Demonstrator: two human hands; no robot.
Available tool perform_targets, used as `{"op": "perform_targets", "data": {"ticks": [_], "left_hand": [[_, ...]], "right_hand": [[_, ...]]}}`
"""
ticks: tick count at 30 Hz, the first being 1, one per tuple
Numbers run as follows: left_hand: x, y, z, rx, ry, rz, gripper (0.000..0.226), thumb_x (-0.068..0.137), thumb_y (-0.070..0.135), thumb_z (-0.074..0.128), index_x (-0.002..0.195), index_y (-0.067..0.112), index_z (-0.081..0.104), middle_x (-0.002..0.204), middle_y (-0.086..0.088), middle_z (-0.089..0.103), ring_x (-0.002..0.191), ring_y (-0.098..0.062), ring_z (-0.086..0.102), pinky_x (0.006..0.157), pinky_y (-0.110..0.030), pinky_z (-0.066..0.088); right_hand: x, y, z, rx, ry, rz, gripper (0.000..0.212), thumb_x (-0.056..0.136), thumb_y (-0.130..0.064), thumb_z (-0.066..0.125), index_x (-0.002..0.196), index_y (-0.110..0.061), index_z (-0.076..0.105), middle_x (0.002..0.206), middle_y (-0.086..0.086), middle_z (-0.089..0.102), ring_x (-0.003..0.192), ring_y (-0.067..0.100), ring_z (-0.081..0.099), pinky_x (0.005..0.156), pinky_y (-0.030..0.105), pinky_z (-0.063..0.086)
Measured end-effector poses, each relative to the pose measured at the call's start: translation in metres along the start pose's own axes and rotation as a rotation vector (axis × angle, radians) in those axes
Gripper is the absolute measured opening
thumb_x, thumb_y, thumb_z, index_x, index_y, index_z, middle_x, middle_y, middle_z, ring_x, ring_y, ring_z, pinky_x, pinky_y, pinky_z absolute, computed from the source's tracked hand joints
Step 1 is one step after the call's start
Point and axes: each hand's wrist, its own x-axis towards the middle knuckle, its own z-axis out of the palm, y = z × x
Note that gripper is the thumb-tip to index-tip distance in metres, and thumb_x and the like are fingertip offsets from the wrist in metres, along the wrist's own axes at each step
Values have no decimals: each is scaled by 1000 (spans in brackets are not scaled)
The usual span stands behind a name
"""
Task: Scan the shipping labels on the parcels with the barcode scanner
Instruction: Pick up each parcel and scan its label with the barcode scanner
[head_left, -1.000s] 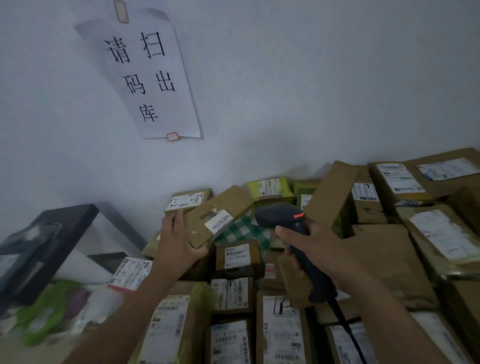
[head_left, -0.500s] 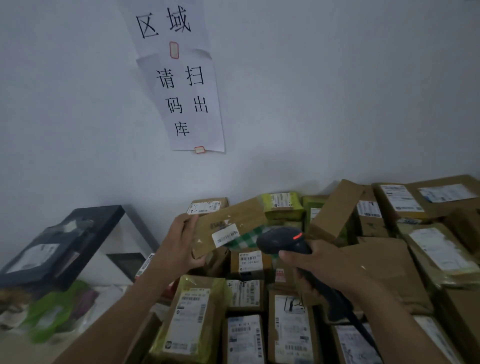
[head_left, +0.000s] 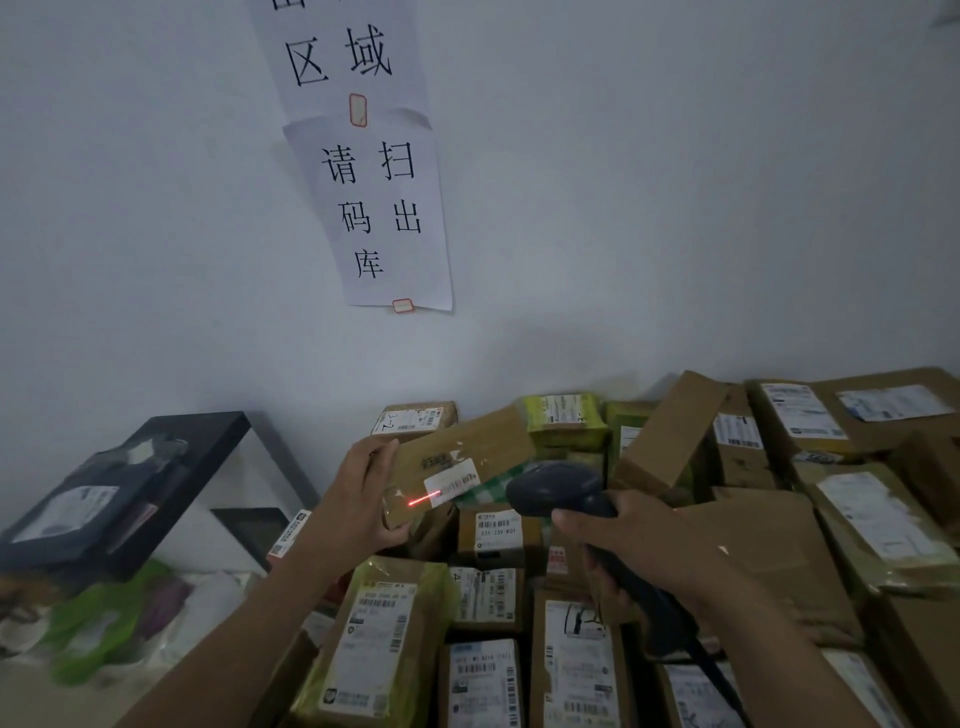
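Observation:
My left hand (head_left: 358, 499) grips a flat brown cardboard parcel (head_left: 467, 447) by its left end and holds it tilted above the pile. A small white shipping label (head_left: 451, 484) sits on its face, and a red scan line runs across the label's left part. My right hand (head_left: 639, 540) holds the dark barcode scanner (head_left: 556, 491) by its handle, its head aimed left at the label from close by. The cable trails down past my right forearm.
Several brown and yellow-green parcels (head_left: 488, 592) with white labels fill the surface below and to the right. A black frame stand (head_left: 197, 441) with dark bags leans at the left. Paper signs (head_left: 384, 208) hang on the white wall behind.
The view has tilted upward, so the pile sits lower in frame. The parcel is raised and turned towards the scanner, and a red scan line now shows on its label.

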Motion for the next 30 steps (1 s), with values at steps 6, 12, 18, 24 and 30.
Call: {"op": "perform_targets", "data": {"ticks": [6,12,18,24,30], "left_hand": [[2,0,18,68,35,-32,102,43,45,96,123,-6,57,120,-13,47,103,-19,45,74,-35,57],[21,17,54,94,-40,-430,87,66,58,80,130,6,53,124,-12,53,109,-27,54,87,-40,52],[59,48,108,-131,-132,-785,75,81,63,59,136,17,36,129,-6,38,112,-22,49,92,-42,51],[89,56,167,-384,-134,-983,73,78,53,69,131,13,38,132,-11,31,98,-20,42,80,-35,45],[93,53,215,-468,-112,-1109,89,75,41,75,141,4,29,140,-17,23,120,-36,33,102,-42,39]], "right_hand": [[11,10,-7,65,50,-4,46,80,-57,71,64,-15,66,61,12,67,47,20,60,46,24,48],[33,26,-25,351,237,32,53,67,-56,76,78,-6,66,64,13,65,49,23,59,46,29,49],[59,53,-45,605,359,94,48,75,-50,71,81,-3,66,60,11,63,44,20,55,44,29,47],[74,75,-57,737,245,108,46,67,-56,73,66,-10,70,59,14,56,41,23,49,40,29,45],[78,85,-59,788,143,49,47,68,-57,74,73,-11,69,63,15,56,44,23,48,43,30,44]]}}
